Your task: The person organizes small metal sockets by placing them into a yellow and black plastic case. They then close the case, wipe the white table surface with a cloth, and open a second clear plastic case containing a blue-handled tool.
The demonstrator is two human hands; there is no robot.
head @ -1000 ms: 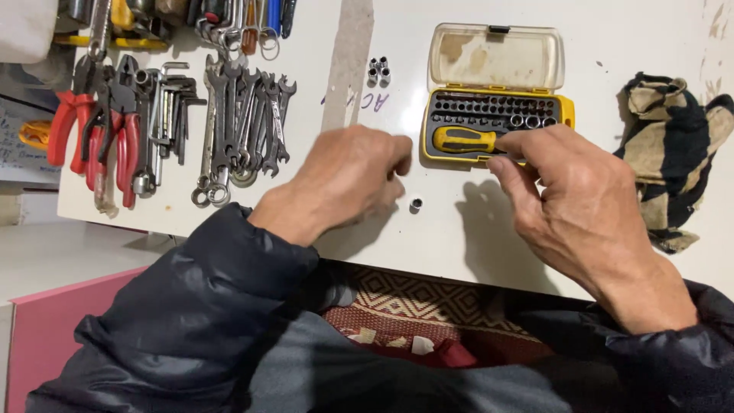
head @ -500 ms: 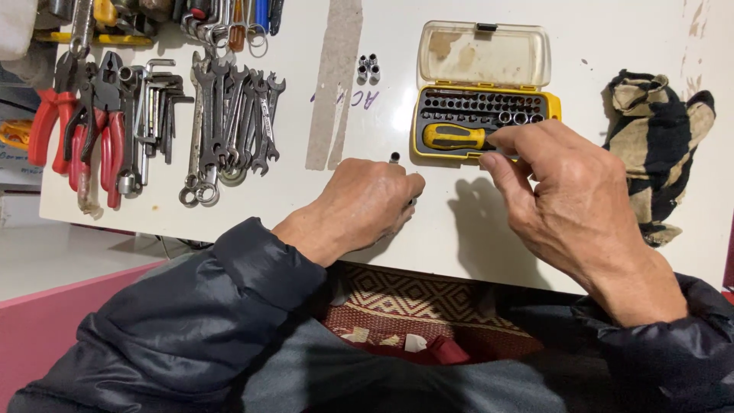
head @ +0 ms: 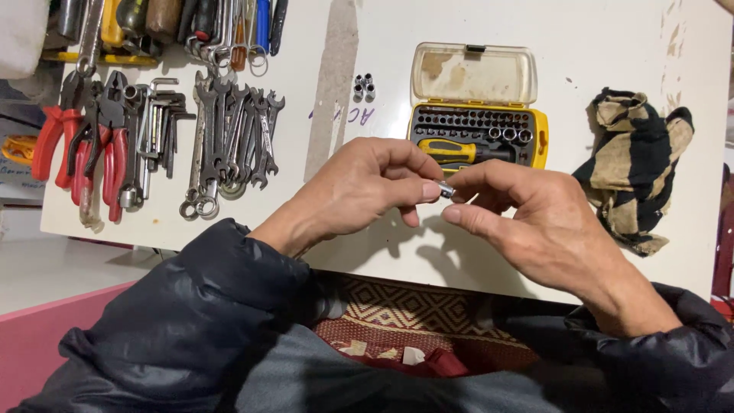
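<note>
Pinching a small metal socket (head: 445, 189) between them, your left hand (head: 359, 187) and right hand (head: 535, 222) meet fingertip to fingertip above the white surface (head: 612, 38). At 12 o'clock from the socket lies the open yellow bit case (head: 475, 122) with its screwdriver (head: 459, 151); wrenches (head: 233, 130) lie at 10 o'clock, a rag (head: 634, 168) at 3 o'clock.

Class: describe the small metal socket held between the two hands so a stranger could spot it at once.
Start at the open yellow bit case on the white table. Just below it, the left hand and right hand meet, pinching a small silver metal socket, the only one off the table.
</note>
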